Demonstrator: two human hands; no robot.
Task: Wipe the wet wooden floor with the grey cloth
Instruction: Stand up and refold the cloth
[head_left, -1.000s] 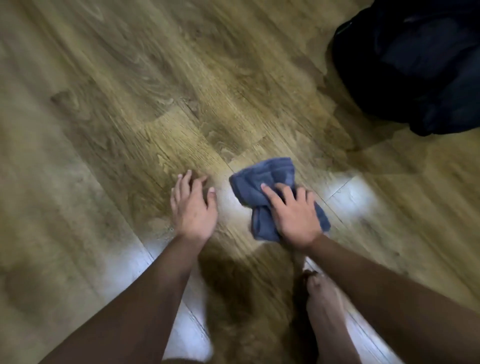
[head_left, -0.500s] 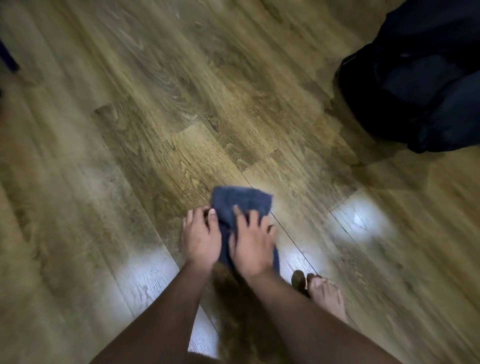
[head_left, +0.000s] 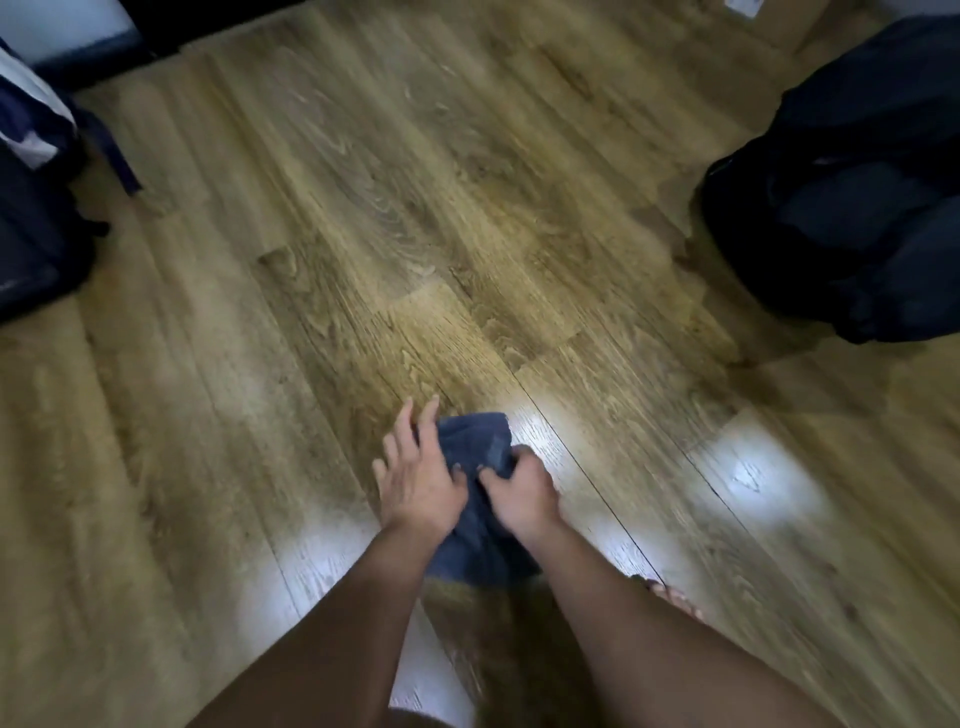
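Gripping grey cloth (head_left: 475, 470): right hand (head_left: 522, 493) | left hand (head_left: 415, 475) flat | cloth lengthwise toward person

Dark bag (head_left: 852, 208) at right — another dark bag (head_left: 31, 228) far left.

Blue-grey cloth (head_left: 475, 441); brown wood-grain floor (head_left: 415, 234).

Both forearms are bare to the frame's edge — no sleeves, watch or rings on the left hand (head_left: 421, 483) or right hand (head_left: 524, 493) — and a bare foot (head_left: 675, 597).
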